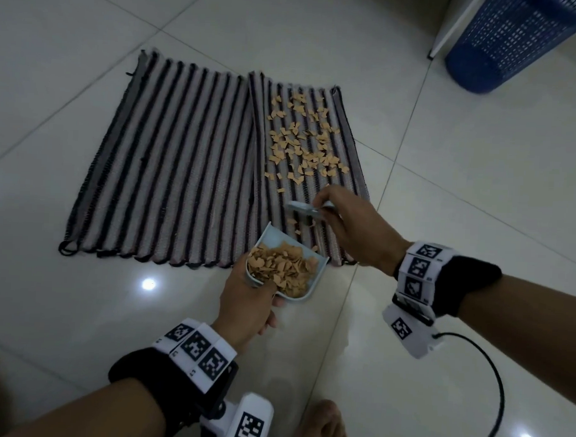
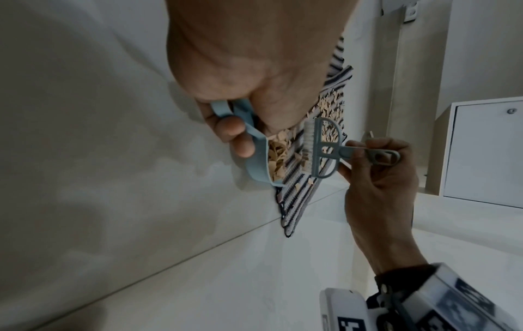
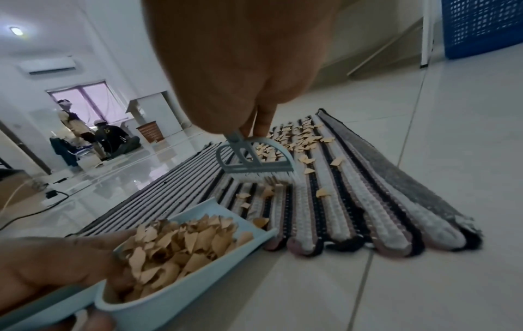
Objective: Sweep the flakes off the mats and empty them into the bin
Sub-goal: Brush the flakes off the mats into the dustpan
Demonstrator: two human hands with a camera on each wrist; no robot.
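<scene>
Two striped mats lie side by side on the tiled floor: the left mat (image 1: 170, 160) is bare, the right mat (image 1: 325, 233) carries many tan flakes (image 1: 303, 143). My left hand (image 1: 246, 305) grips a light blue dustpan (image 1: 306, 287) heaped with flakes, its lip at the right mat's near edge. My right hand (image 1: 352, 221) holds a small blue brush (image 1: 305, 210) by its handle, bristles (image 3: 263, 177) down on the right mat just beyond the pan (image 3: 198, 275). A few flakes lie between brush and pan. The blue perforated bin (image 1: 515, 43) stands far right.
A white cabinet (image 2: 486, 152) stands to the right near the bin. My bare foot (image 1: 324, 424) is on the floor below the pan. A black cable (image 1: 490, 385) trails from my right wrist. Two people (image 3: 96, 132) are far across the room.
</scene>
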